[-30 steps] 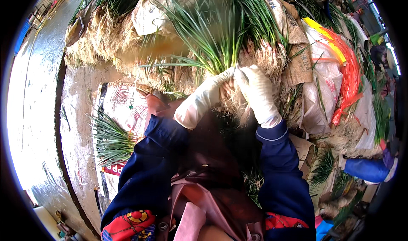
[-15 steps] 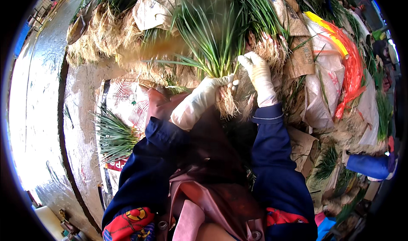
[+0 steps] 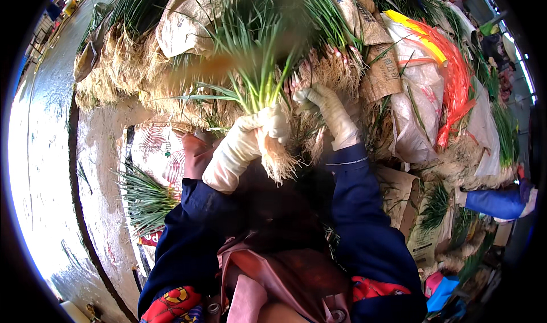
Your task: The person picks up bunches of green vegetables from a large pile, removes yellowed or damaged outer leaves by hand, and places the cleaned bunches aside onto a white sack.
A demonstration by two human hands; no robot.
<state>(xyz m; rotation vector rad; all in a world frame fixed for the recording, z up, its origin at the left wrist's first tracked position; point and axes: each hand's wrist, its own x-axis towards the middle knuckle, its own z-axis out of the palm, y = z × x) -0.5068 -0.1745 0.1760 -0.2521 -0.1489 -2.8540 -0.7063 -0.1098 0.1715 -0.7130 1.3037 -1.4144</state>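
My left hand, in a pale rubber glove, grips a bunch of green scallions just above its stringy roots, leaves pointing away from me. My right hand, gloved the same way, reaches into the heap of rooted scallions just right of the bunch, fingers curled among the stalks. Whether it holds any stalk is hidden. Dark blue sleeves cover both forearms.
More scallion heaps lie at the back left. Brown paper sacks and an orange mesh bag sit to the right. A small green bunch rests on a printed sack at my left. Another person's blue sleeve is at the right edge.
My left hand has lifted the scallion bunch clear so its roots hang free. My right hand has moved up and away from it into the heap.
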